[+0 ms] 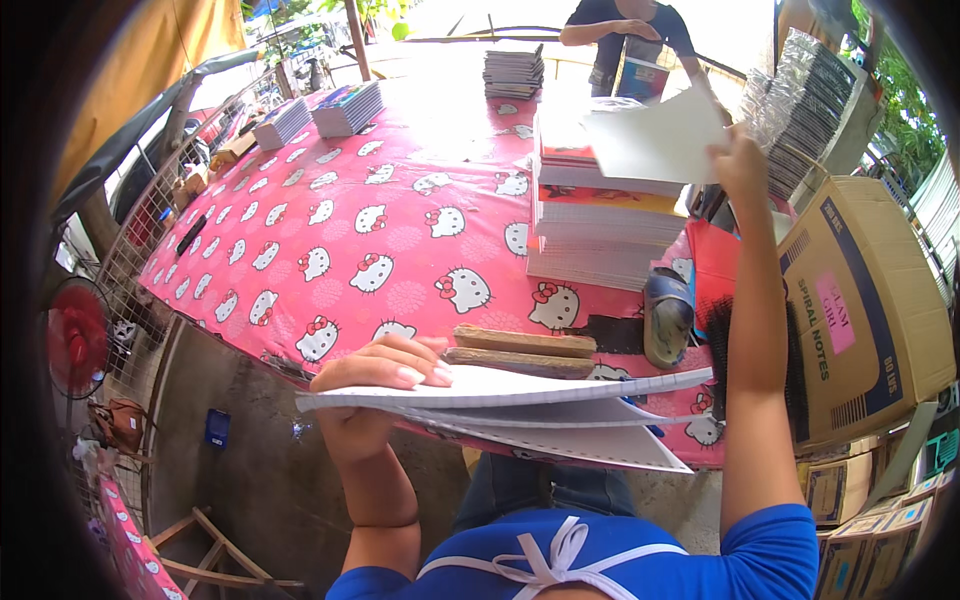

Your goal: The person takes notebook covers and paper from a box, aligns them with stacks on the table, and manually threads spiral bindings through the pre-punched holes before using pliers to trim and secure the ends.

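My left hand [375,375] is closed round one end of a loose bundle of white sheets [540,388], held over the table's near edge. Small punched holes run along the edge of the bundle, and its sheets fan apart toward the right. My right hand [742,165] is raised at the far right, gripping the edge of a single white sheet [650,135]. That sheet is in front of the top of a tall stack of paper and coloured covers [605,240]. Just beyond the bundle lie two wooden bars [525,347].
A worn grey shoe [668,315] and black wire spirals [775,350] lie by my right forearm. A cardboard box [860,310] stands at right. Book stacks [347,108] sit on the pink patterned tablecloth [420,260]. Another person [630,40] stands across the table. A red fan [78,335] is at left.
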A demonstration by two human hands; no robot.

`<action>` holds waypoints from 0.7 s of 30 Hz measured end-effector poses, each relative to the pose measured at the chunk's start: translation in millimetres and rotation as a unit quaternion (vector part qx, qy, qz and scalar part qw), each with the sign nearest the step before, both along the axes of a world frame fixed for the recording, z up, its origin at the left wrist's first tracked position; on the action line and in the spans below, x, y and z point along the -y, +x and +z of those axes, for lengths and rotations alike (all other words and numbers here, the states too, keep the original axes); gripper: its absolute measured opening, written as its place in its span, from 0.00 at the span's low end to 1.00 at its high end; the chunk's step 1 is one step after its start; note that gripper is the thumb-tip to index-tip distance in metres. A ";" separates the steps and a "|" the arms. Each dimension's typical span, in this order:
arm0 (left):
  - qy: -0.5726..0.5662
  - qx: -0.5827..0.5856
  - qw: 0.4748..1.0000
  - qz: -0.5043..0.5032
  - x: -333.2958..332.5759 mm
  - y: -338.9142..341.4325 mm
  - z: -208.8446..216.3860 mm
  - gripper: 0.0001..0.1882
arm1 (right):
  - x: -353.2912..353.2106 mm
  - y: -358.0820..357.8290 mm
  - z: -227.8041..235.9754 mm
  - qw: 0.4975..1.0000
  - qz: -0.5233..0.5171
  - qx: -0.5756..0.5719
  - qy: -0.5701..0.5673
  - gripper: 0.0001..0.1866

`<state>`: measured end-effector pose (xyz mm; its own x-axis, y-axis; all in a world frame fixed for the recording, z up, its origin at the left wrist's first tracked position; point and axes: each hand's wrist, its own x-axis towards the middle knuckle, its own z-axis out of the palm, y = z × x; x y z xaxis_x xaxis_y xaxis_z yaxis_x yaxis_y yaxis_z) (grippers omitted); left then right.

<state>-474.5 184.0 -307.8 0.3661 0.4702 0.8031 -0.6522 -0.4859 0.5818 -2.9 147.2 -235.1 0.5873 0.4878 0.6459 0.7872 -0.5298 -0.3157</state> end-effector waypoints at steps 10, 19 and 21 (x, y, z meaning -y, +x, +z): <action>-0.272 0.033 0.962 -0.025 -27.6 57.4 -0.1 0.14 | 90.1 -153.9 -87.3 0.568 0.576 -0.523 0.270 0.22; -0.108 -0.090 0.990 0.030 -10.6 68.2 25.1 0.30 | 116.1 -185.6 -137.7 0.821 0.403 -0.356 0.192 0.22; -0.124 -0.170 0.976 0.047 -12.4 65.7 22.1 0.28 | 112.7 -189.5 -155.4 0.808 0.378 -0.390 0.228 0.22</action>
